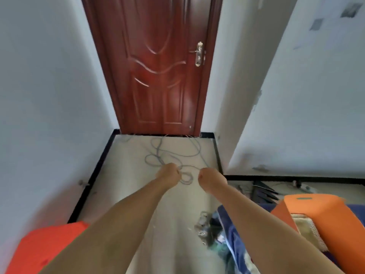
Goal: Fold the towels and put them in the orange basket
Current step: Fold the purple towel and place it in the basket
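Note:
Both my arms stretch out straight over the floor. My left hand (167, 174) and my right hand (211, 179) are curled into fists side by side, a small gap between them, and nothing shows in either. The orange basket (327, 218) stands at the lower right, beside my right forearm. A cream towel (308, 228) lies inside it. An orange-red cloth (43, 252) lies at the lower left under my left forearm, blurred. A blue patterned cloth (233, 240) lies crumpled under my right forearm.
A red-brown door (158, 72) stands shut straight ahead between white walls. Loose grey cable (167, 155) coils on the pale floor beyond my hands. A power strip (305, 187) and dark clutter lie along the right wall's black skirting.

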`<state>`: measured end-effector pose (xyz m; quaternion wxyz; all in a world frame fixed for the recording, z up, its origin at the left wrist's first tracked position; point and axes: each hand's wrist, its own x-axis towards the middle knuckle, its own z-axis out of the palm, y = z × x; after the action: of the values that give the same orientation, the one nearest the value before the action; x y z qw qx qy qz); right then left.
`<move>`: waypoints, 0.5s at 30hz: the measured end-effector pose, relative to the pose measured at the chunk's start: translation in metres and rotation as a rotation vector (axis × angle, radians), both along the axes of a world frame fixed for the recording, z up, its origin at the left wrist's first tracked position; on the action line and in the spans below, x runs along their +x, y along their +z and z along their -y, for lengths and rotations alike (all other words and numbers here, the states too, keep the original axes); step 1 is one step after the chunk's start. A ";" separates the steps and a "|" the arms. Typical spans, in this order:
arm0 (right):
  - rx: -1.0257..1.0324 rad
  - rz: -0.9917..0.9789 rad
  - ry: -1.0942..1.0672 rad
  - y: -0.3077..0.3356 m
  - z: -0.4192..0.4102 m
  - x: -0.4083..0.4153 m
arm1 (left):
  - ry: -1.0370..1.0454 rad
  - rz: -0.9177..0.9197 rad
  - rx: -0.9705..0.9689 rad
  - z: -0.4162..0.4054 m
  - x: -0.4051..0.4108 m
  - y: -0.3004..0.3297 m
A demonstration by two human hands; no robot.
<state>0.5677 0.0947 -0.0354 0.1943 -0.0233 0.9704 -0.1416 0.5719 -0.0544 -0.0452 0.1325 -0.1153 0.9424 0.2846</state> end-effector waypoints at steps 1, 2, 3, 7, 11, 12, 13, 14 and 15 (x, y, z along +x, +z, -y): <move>0.007 -0.016 0.053 -0.001 0.026 -0.002 | 0.053 -0.012 0.004 0.028 0.007 -0.001; 0.004 -0.032 0.108 0.001 0.059 -0.002 | 0.111 -0.013 0.009 0.061 0.017 -0.001; 0.009 -0.048 0.174 0.000 0.090 -0.003 | 0.161 -0.014 0.006 0.091 0.027 0.001; 0.018 -0.065 0.441 0.001 0.193 0.012 | 0.336 0.017 -0.032 0.188 0.074 0.003; -0.009 -0.060 0.712 0.002 0.278 0.055 | 0.620 0.004 -0.059 0.252 0.156 0.004; -0.010 -0.057 0.778 0.004 0.294 0.069 | 0.698 0.006 -0.067 0.261 0.178 0.004; -0.012 -0.067 0.875 0.004 0.314 0.087 | 0.804 -0.003 -0.064 0.270 0.207 0.003; -0.016 -0.067 0.940 0.005 0.326 0.103 | 0.885 0.001 -0.054 0.274 0.228 0.001; -0.020 -0.069 1.038 0.001 0.341 0.122 | 0.974 0.002 -0.045 0.278 0.256 -0.002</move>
<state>0.6900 -0.2465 -0.0343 0.2067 -0.5078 0.8355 -0.0353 0.8280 -0.3321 -0.0473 -0.0177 -0.5461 0.7845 0.2931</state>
